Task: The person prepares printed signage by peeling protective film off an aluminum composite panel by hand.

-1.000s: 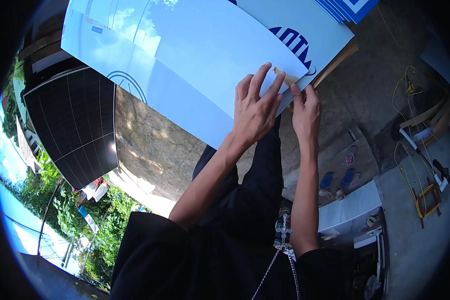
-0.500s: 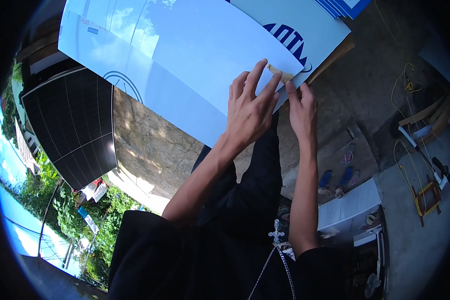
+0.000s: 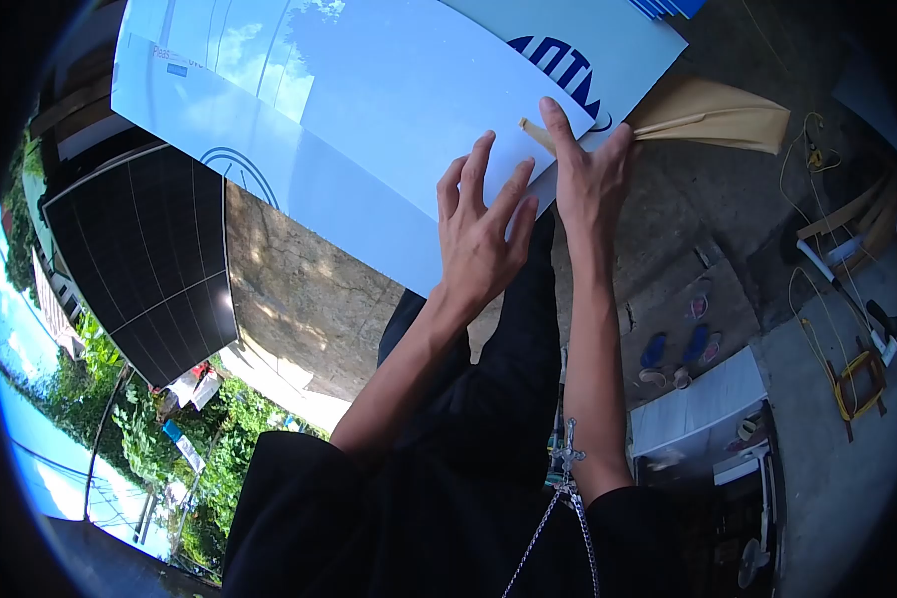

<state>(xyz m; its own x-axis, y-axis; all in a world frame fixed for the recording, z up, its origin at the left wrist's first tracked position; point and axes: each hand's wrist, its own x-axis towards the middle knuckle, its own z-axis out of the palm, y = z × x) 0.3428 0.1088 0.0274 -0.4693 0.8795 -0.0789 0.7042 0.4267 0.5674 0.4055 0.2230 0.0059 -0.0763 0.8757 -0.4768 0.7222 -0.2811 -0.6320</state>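
Observation:
A large glossy sheet (image 3: pixel 389 90) lies slanted, with sky and wires mirrored in it. My left hand (image 3: pixel 480 234) is over its near edge, fingers spread, apparently holding nothing. At the sheet's right corner is my right hand (image 3: pixel 590 179). Its thumb lies along the corner and its other fingers curl at the edge, around a tan, tape-like strip (image 3: pixel 536 136). Wrinkled tan material (image 3: pixel 723 112) stretches out to the right from that hand. Whether strip and material are one piece is hidden behind the hand. Beneath the sheet is a pale blue panel (image 3: pixel 640 50) with dark blue lettering.
A dark gridded panel (image 3: pixel 145 259) leans at the left beside rough concrete (image 3: pixel 309 259). Several slippers (image 3: pixel 696 344) lie on the floor to the right. Farther right are a yellow cord on a frame (image 3: pixel 855 387) and a white cabinet top (image 3: pixel 703 404).
My left hand has drawn back slightly from the tan strip, fingers spreading. My right hand has moved up onto the corner, and much more tan material now shows to the right.

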